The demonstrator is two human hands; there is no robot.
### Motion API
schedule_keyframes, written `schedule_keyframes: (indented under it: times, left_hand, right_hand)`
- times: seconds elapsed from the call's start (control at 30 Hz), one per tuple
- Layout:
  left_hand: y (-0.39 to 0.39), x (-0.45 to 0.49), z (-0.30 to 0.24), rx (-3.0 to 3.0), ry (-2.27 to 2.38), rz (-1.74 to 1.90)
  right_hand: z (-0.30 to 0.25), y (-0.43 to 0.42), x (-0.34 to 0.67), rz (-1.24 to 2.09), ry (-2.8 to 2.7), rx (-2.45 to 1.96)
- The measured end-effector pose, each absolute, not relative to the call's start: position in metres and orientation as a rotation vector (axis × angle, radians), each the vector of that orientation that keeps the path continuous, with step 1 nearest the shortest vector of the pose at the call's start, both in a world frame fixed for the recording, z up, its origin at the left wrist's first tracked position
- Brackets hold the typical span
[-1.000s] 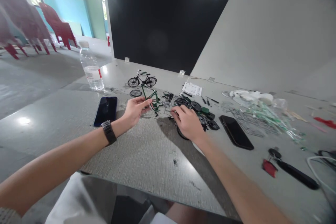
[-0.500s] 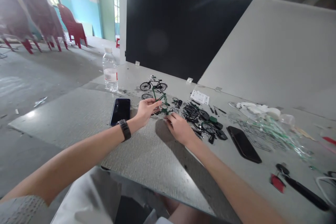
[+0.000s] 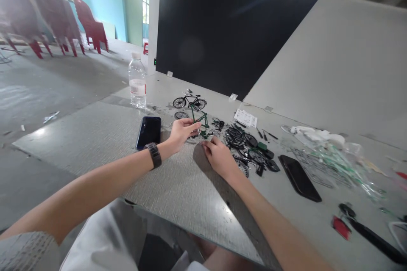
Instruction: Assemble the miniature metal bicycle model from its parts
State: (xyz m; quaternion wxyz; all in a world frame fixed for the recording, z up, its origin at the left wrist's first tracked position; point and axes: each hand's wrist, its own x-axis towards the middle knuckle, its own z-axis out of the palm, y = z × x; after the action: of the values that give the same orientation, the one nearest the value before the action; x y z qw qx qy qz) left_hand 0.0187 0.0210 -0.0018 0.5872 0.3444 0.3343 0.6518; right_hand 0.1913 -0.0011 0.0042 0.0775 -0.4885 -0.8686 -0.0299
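Observation:
My left hand (image 3: 182, 133) is closed, thumb and fingers pinching a small green model bicycle frame (image 3: 204, 119) that it holds tilted just above the table. Close to the frame's lower end, my right hand (image 3: 220, 157) has its fingers drawn together in a pinch; whatever lies in them is too small to make out. Behind the frame stands a black model bicycle (image 3: 190, 102), upright on its wheels. A loose spoked wheel (image 3: 181, 115) lies flat near my left fingertips. Right of my right hand spreads a pile of black and green bicycle parts (image 3: 251, 146).
A water bottle (image 3: 137, 84) and a phone (image 3: 149, 132) are on the left. To the right lie another phone (image 3: 299, 178), paper slips (image 3: 245, 117), plastic scraps (image 3: 346, 161) and a black-handled item (image 3: 375, 237). A dark panel (image 3: 229, 29) rises behind the table (image 3: 178, 190).
The whole view has shifted slightly, so things appear a little farther right. Both hands keep nearly the same pose around the green frame.

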Motion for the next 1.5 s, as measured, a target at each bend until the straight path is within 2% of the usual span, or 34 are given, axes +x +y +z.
schedule_keyframes:
  times: [1.5]
  left_hand:
    - [0.0214,0.0217,-0.0040,0.830,0.791,1.519]
  right_hand:
    - [0.0066,-0.0009,0.2003,0.039,-2.621,-1.405]
